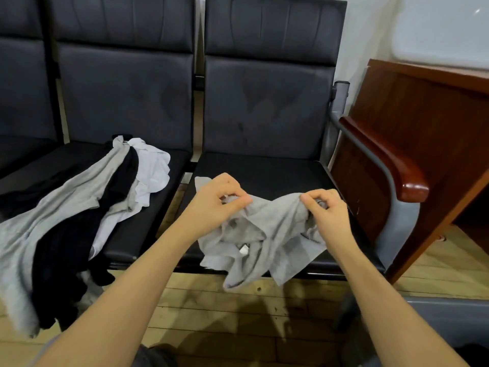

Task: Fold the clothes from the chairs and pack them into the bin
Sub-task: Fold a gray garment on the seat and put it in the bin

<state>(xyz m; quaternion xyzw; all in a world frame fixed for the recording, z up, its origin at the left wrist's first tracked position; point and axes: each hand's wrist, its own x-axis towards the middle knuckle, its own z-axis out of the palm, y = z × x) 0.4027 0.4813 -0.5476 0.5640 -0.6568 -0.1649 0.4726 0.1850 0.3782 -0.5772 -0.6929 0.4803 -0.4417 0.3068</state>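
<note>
A crumpled grey garment [264, 242] hangs between my two hands over the front of the right black chair seat [264, 170]. My left hand [217, 200] pinches its upper left edge. My right hand [326, 207] grips the upper right edge with curled fingers. The lower part of the garment droops past the seat's front edge, with a small white label showing. On the left chair seat [148, 223] lies a pile of clothes: a grey piece [53, 207], a black piece [79, 234] and a white piece [153, 170]. No bin is in view.
A chair armrest of dark red wood [383, 160] on a grey metal frame stands right of the garment. Behind it is a brown wooden desk [423, 115]. Wooden floorboards [238, 313] run below. The clothes pile hangs over the left seat's front edge.
</note>
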